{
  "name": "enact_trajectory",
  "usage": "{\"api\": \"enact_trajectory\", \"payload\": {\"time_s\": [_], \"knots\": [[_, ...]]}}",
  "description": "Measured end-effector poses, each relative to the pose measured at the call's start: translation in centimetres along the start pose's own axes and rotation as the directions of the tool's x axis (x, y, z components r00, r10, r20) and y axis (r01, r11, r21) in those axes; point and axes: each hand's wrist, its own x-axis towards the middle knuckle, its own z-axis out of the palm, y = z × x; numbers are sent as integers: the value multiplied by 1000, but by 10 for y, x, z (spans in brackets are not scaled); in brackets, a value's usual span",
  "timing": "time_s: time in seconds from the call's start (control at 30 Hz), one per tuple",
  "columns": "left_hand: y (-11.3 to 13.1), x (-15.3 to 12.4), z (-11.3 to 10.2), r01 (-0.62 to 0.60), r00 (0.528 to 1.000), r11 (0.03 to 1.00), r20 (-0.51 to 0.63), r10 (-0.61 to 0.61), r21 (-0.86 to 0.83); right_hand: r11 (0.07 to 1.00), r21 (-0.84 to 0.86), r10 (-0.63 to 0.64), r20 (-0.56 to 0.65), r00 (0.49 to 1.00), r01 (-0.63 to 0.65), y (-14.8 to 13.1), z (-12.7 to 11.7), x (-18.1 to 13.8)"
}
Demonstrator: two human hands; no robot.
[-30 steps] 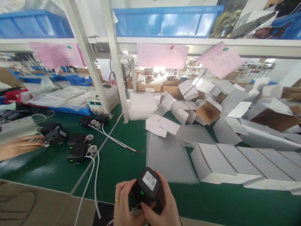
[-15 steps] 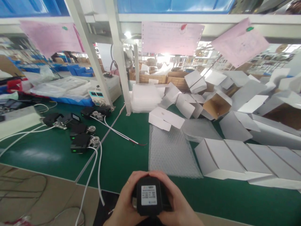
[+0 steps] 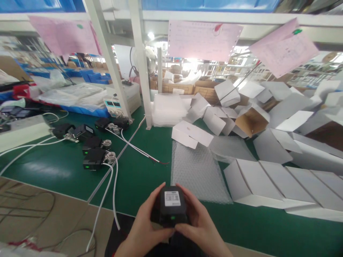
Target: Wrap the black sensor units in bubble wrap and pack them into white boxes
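While left hand (image 3: pixel 147 219) and right hand (image 3: pixel 200 220) flank it, black unit (image 3: pixel 173 210) sits centred in two-hand grip, held between them. Fingertips at its far top corners, thumbs at near lower side. White label (image 3: pixel 172 198) faces camera, green dot (image 3: pixel 173 217) below, just above thumbs. Unit near worktop (image 3: pixel 142 178) front edge, short of bubble wrap (image 3: pixel 198 171).

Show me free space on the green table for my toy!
There's bare green tabletop between the thin white cables and clear bubble-wrap sheet, and in front of the lined-up white cardboard boxes. It's crowded where open white cardboard boxes pile up, and around the boxy black devices.
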Motion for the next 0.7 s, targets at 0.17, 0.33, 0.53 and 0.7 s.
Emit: {"api": "enact_trajectory", "payload": {"time_s": [0.17,0.33,0.53,0.7], "knots": [[19,11,13,140,981,960,-97,-167,-241,998,10,-62,-79,995,63,1,4,7],[27,11,18,208,952,898,-130,-276,-388,989,-86,-139,-255,957,121,25,16,-5],[26,-1,19,105,972,987,-197,-128,-124,992,106,105,-396,912,-68,48,24,-13],[41,-8,17,-129,980,972,-126,156,197,932,335,215,-204,955,-138,27,29,2]]}}
